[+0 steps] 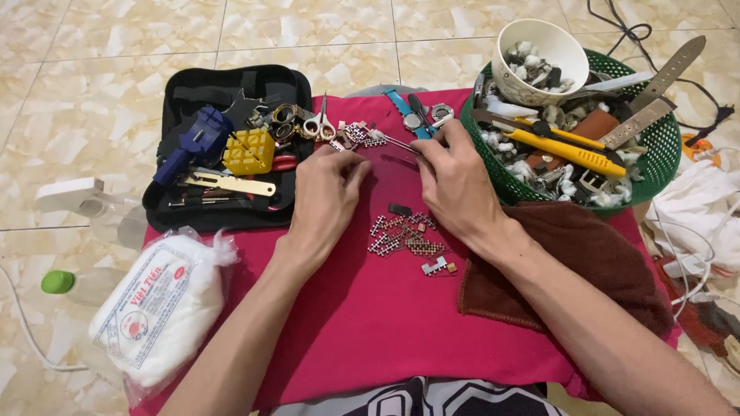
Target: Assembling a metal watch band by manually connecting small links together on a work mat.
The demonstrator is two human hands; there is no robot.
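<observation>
A: Left hand (327,192), centre of frame?
B: Palm down on the pink cloth (370,323), fingers curled, fingertips pinching a piece of watch band (356,135) just above centre.

A: Right hand (455,185)?
B: Just right of centre, fingers closed on thin tweezers (397,142); tips pointing left, touching that band piece.

A: Below the hands?
B: Loose watch links (405,235) in a small heap at centre, on the cloth; a few separate links just below and to the right of the heap.

A: Upper left?
B: Open black tool case (193,85) partly on the floor tiles, holding a blue tool (193,142), a yellow block (248,150), a brass-coloured ruler-like strip (231,185). Small scissors (319,123) at its right edge.

A: Upper right?
B: Green basket (663,154) full of watch parts, straps, cotton bits, a yellow knife (570,150). White bowl (536,62) tilted on the basket rim, more parts inside.

A: Upper centre?
B: Watch with blue strap (408,115) beside a bare watch case, just above the right hand.

A: Elsewhere?
B: Brown towel (570,262) under the right forearm, right of centre. Bag of cotton wool (158,304) at lower left. Green cap (58,282) on the tiles at far left.
</observation>
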